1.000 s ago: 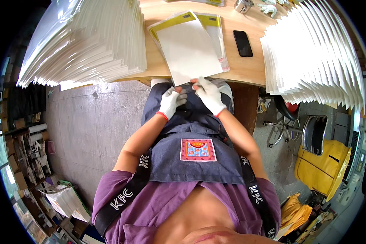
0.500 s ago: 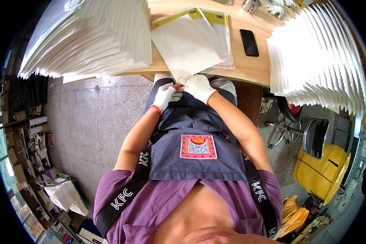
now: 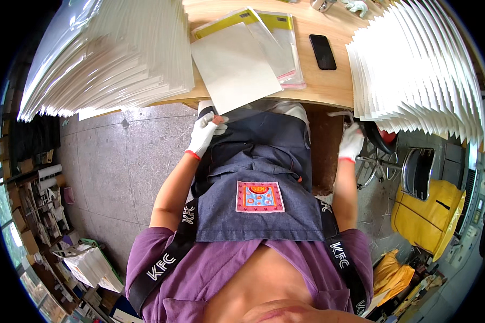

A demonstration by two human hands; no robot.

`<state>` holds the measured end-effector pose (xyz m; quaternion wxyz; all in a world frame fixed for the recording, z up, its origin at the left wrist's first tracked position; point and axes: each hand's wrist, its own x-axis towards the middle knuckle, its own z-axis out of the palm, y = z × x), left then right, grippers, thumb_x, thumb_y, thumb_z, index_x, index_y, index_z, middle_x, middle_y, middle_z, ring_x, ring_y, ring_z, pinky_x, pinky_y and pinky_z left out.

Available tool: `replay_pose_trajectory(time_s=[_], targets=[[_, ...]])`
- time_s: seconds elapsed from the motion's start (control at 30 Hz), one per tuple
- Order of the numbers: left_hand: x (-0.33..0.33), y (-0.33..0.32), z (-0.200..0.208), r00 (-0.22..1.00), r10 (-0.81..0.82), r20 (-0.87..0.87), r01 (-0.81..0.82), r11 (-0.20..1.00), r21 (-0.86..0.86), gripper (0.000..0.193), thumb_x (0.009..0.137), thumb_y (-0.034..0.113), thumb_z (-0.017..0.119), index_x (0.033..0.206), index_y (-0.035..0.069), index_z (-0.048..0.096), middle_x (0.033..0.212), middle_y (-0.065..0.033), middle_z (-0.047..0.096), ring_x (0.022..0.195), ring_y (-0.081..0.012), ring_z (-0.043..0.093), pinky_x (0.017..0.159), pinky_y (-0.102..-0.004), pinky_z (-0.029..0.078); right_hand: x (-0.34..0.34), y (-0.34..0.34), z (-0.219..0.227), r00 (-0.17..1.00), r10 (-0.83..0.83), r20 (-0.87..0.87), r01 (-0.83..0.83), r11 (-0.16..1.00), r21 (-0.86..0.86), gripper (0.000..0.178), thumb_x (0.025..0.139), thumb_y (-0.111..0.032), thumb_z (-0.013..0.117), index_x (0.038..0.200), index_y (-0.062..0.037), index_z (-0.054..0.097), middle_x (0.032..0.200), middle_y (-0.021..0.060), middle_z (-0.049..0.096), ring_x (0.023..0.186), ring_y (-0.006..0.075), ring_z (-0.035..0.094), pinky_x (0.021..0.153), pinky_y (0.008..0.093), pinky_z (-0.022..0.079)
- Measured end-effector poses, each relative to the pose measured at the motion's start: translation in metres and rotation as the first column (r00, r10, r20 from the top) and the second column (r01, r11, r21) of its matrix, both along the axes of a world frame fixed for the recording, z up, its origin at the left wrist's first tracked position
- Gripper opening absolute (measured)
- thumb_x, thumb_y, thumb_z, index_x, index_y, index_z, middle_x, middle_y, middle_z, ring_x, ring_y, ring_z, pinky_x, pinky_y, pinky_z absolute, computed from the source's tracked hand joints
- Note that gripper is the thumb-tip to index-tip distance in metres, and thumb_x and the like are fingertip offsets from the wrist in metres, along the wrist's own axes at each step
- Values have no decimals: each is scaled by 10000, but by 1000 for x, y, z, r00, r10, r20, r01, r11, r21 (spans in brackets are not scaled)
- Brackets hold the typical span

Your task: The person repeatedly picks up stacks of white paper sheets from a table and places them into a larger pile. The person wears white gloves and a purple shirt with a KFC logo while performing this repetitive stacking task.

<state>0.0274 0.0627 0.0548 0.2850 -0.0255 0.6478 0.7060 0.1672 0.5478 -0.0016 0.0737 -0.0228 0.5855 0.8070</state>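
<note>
A white sheet [image 3: 236, 67] lies slanted on the table, its near corner jutting past the front edge over my lap. My left hand [image 3: 203, 133], in a white glove with a red cuff, pinches that corner; bare fingertips show at the glove's end. Out to the right, beyond my lap, is my right hand [image 3: 352, 142] in a matching glove. Its fingers are closed, with a thin whitish strip [image 3: 338, 113] trailing from them. Clear plastic bags [image 3: 286, 54] with yellow-green bands and pink edge lines lie partly under the sheet.
A tall fanned stack of clear-sleeved sheets [image 3: 113, 59] fills the table's left. Another white stack [image 3: 415, 70] stands on the right. Between them lie a black phone [image 3: 323, 52], a metal cup [image 3: 322, 4] and a glove [image 3: 355, 6]. A chair [image 3: 418, 173] stands at right.
My right hand has left the sheet's near corner and swung right, a thin strip now in its fingers. My left hand has shifted slightly left, staying at the corner.
</note>
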Motion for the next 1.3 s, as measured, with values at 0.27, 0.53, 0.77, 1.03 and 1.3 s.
replay_pose_trajectory(time_s=[0.27,0.53,0.77,1.03,1.3], targets=[[6,-15,-1,506,-439,-743,-418,628,-656,298,729,69,655,1022,112,620,1037,-105,596,823,-255,615,659,-325,511,14,-80,66,830,-364,423,199,-516,-833,327,830,-394,524,940,-89,566,848,194,624,830,376,599,708,495,462],[-9,13,6,284,-401,-871,-390,782,-487,72,702,113,705,756,98,661,838,-53,590,748,-254,566,638,-351,475,-133,-163,92,953,186,-238,-109,-522,-846,345,684,-259,652,997,-145,568,1047,32,549,1063,234,493,889,397,385],[10,-5,-12,850,404,-338,-467,875,-129,240,831,57,600,1066,46,551,758,7,532,704,-90,533,662,-244,471,-132,-201,80,980,-200,-10,-166,-783,-600,264,838,-308,569,873,-46,569,858,178,608,839,362,578,726,434,448],[-10,5,46,924,383,-3,-368,889,273,305,845,36,562,1145,20,515,904,-46,564,812,-102,566,691,-289,527,-118,-209,78,743,-317,590,-416,-909,35,422,897,-423,493,732,-45,582,612,26,570,459,81,481,419,234,381],[2,14,230,596,-202,-777,-137,928,-347,256,733,43,690,980,64,629,779,-45,600,612,-78,592,570,-226,465,-124,-214,123,745,110,658,-589,-355,726,119,903,-217,557,982,-129,563,785,-18,599,579,94,554,435,200,424]])
